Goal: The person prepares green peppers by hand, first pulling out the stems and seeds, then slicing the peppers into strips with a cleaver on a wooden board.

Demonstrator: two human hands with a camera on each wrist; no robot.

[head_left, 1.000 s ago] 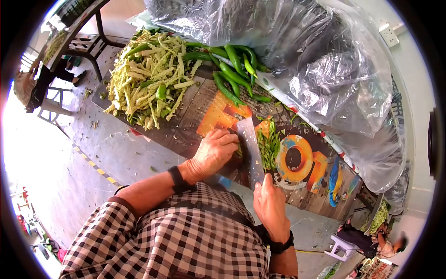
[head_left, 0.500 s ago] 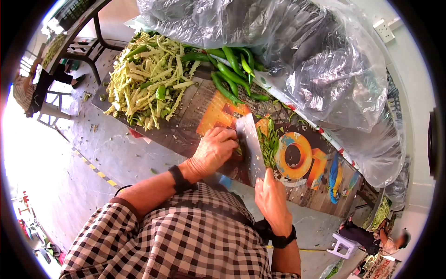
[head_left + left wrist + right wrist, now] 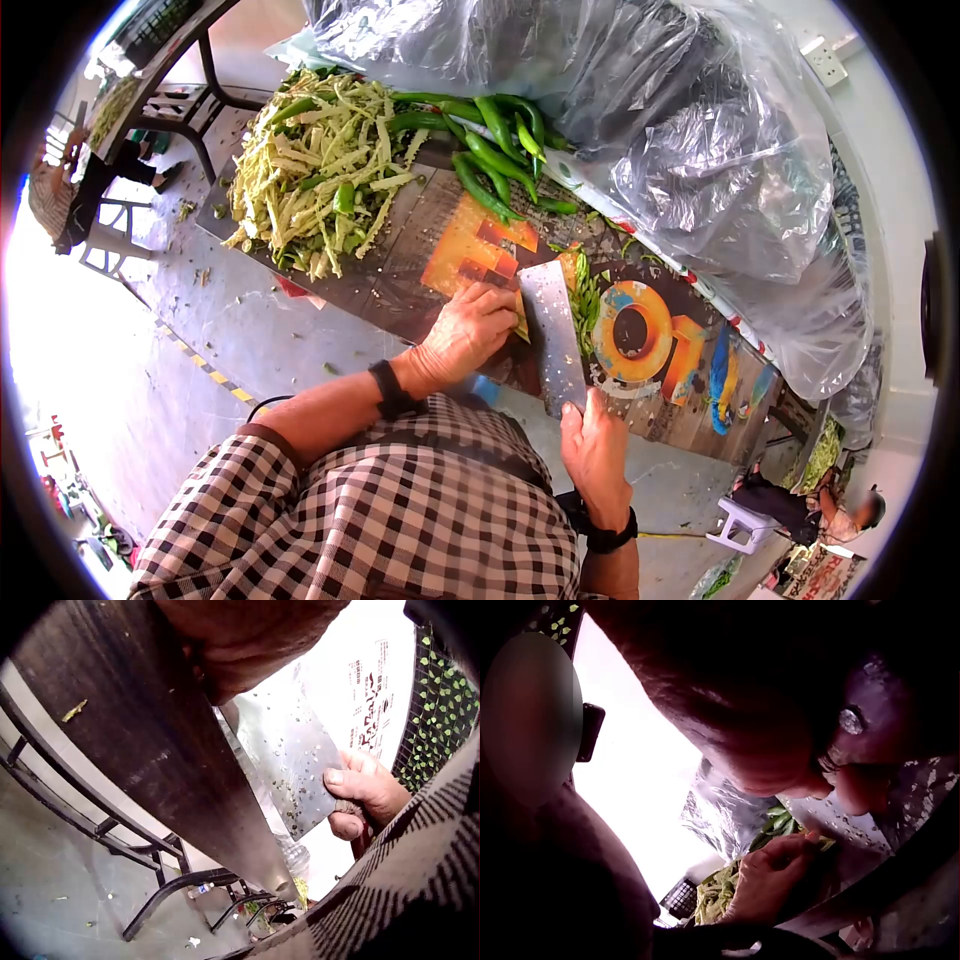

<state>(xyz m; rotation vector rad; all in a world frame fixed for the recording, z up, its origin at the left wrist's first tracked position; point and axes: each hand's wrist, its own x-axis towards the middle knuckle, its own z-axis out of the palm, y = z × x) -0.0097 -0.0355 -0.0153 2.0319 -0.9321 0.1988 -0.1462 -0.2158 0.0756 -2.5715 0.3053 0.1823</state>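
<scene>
A broad cleaver point(image 3: 552, 325), its blade flecked with small bits, is held at the handle by my right hand point(image 3: 597, 450). In the left wrist view, the thumb of that hand lies against the cleaver blade point(image 3: 289, 761). My left hand point(image 3: 465, 335) is just left of the blade, its fingers bent down over a green chilli piece point(image 3: 522, 322), whose end peeks out by the fingertips. Most of that piece is hidden under the hand. Sliced green strips point(image 3: 585, 300) lie to the right of the blade on the printed tabletop point(image 3: 400, 255).
A heap of pale, stringy chilli cores point(image 3: 310, 170) covers the table's left end. Whole green chillies point(image 3: 500, 155) lie at the far edge, beside a large clear plastic sheet point(image 3: 700, 160). A seated person point(image 3: 810, 510) is at the lower right, another person point(image 3: 60, 195) at far left.
The cleaver has shifted slightly right and toward my body, away from the left fingertips, with the right hand on it. More of the green piece shows beside my left hand.
</scene>
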